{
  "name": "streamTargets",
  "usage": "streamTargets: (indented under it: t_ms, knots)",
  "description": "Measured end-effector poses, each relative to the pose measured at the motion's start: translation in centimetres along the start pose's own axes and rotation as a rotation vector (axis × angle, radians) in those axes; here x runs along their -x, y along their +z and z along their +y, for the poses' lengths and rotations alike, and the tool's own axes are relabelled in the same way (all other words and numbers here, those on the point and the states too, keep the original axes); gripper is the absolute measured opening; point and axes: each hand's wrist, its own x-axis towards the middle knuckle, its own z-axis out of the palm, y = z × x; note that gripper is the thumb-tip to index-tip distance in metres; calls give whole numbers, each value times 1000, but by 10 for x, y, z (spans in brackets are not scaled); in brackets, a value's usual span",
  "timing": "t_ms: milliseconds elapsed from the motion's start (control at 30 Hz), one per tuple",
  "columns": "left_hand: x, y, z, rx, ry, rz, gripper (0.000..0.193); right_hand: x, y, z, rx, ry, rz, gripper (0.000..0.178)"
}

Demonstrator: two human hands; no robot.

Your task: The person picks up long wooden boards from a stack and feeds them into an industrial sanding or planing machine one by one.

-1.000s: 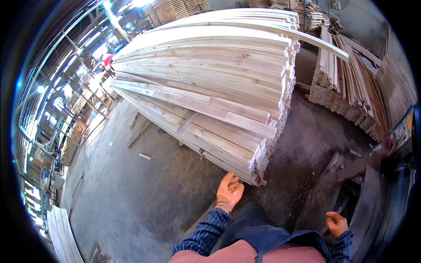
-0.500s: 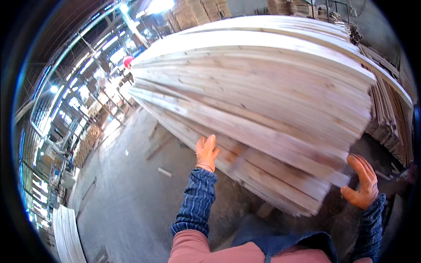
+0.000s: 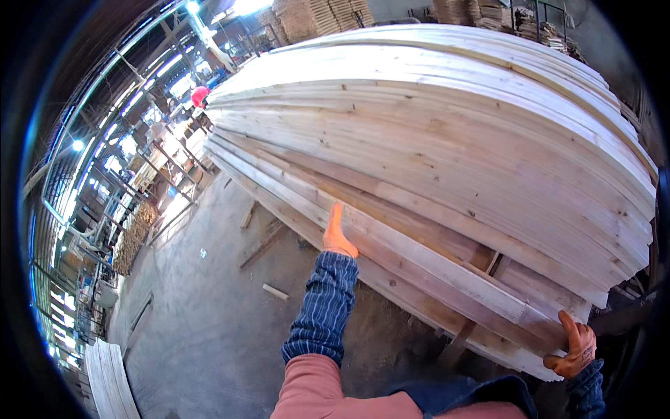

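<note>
A long pale wooden board (image 3: 433, 262) slants along the near side of a big lumber stack (image 3: 419, 153), tilted so that its narrow edge and one broad side show. My left hand (image 3: 339, 236), in an orange glove, is at the board's near side, with one digit pointing up against it and the other fingers hidden. At the board's near right end is my right hand (image 3: 576, 349), also in an orange glove. Its thumb and fingers are bent around that end. Lower boards (image 3: 391, 283) lie beneath the one in my hands.
Grey concrete floor (image 3: 209, 307) stretches to the left, with a small wood offcut (image 3: 276, 291) and loose strips on it. Pale panels (image 3: 110, 377) stand at the lower left. A person in a red head covering (image 3: 199, 96) is at the stack's far end. More stacked wood (image 3: 317, 17) stands behind.
My right hand has moved down onto the board's end, and my left hand slightly right against its side. The board now sits apart from the stack's face, with a gap behind it.
</note>
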Motion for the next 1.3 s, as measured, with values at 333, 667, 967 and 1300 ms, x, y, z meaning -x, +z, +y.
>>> streamTargets:
  t_ms: [333,667,967,1300]
  knots:
    - [-8,-41,84,-272,-46,-439,107,2,13,-44,49,-8,149,72]
    - [6,-8,29,930,-639,69,98,-38,-20,-23,-203,-179,-198,64]
    - [27,-22,80,993,-530,353,100,-49,27,-20,-497,45,-573,55]
    - [3,6,54,1030,-726,480,90,-62,4,-74,-159,-86,-169,42]
